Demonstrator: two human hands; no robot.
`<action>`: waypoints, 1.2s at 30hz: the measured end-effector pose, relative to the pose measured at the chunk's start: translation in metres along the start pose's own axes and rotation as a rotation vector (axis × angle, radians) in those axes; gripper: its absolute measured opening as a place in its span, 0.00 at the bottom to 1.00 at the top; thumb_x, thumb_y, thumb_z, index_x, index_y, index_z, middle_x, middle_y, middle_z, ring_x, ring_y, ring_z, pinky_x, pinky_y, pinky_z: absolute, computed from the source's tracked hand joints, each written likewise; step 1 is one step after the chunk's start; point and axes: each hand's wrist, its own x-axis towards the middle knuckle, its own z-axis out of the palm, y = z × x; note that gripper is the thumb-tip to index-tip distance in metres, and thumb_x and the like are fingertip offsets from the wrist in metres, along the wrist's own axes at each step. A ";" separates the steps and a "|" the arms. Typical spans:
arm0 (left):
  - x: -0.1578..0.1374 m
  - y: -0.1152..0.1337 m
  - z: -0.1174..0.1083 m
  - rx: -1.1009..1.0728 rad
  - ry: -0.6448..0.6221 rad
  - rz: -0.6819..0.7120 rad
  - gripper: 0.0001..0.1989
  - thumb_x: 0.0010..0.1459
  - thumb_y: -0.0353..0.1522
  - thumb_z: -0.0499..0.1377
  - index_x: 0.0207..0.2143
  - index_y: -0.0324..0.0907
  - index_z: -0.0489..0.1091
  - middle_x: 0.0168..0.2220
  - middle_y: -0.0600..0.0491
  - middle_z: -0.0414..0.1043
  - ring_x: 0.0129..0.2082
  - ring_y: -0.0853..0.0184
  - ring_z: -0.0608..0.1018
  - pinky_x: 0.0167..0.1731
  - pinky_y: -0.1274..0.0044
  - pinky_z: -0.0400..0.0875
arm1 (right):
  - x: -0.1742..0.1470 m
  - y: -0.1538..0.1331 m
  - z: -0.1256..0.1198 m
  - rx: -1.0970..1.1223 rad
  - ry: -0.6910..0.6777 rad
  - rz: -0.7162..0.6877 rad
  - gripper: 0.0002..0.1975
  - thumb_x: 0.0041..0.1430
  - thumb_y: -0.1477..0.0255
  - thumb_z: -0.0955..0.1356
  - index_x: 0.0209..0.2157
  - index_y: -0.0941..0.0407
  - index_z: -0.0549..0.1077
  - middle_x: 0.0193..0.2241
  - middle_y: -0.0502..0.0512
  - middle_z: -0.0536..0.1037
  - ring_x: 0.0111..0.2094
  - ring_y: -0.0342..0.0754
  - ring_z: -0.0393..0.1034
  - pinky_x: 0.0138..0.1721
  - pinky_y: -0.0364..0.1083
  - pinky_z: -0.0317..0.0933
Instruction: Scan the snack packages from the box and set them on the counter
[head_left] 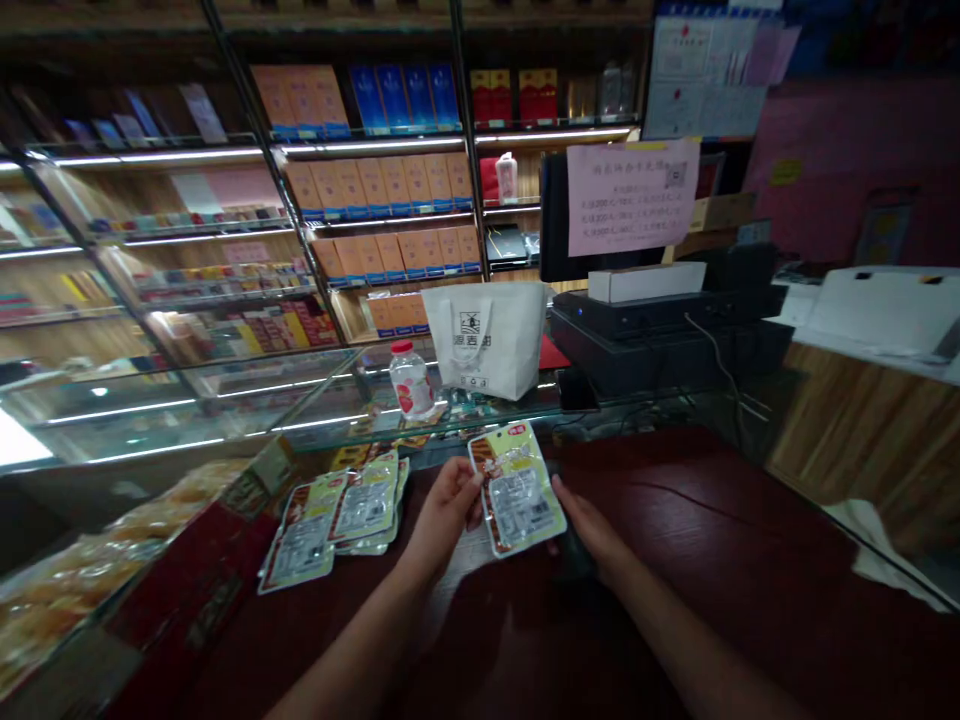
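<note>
Above the dark red table point(675, 510): one flat packet point(517, 490) is held up, its printed panel left showing.
Left hand point(448, 500): closed on the packet's left edge.
Right hand point(596, 535): placed at the right edge — whether it grips cannot be told.
Handling: the packet is best pinched by its rims and kept flat, unbent.
Box point(195, 590): filled with wrapped goods point(97, 575).
White bag point(499, 335): stood upright — contents hidden.
Jar point(411, 380): red-capped; contents cannot be made out.
</note>
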 end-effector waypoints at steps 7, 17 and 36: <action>0.014 -0.047 -0.053 0.118 0.342 0.157 0.16 0.53 0.44 0.62 0.32 0.42 0.62 0.20 0.62 0.63 0.17 0.76 0.62 0.17 0.84 0.56 | -0.007 -0.006 -0.007 -0.003 0.115 -0.141 0.32 0.56 0.41 0.65 0.36 0.59 0.73 0.22 0.52 0.76 0.18 0.42 0.66 0.16 0.39 0.61; 0.018 -0.053 -0.057 0.059 0.398 0.165 0.14 0.53 0.42 0.62 0.33 0.42 0.64 0.21 0.61 0.66 0.17 0.75 0.65 0.19 0.84 0.60 | -0.050 -0.014 0.009 -0.224 0.088 -0.272 0.29 0.59 0.43 0.63 0.41 0.57 0.72 0.27 0.52 0.74 0.21 0.44 0.65 0.19 0.41 0.61; 0.023 -0.063 -0.064 0.000 0.419 0.179 0.15 0.53 0.42 0.63 0.33 0.42 0.64 0.19 0.62 0.64 0.17 0.76 0.65 0.19 0.84 0.60 | -0.058 0.001 0.019 -0.669 -0.020 -0.343 0.26 0.67 0.48 0.57 0.33 0.56 0.69 0.21 0.49 0.71 0.21 0.45 0.67 0.22 0.42 0.61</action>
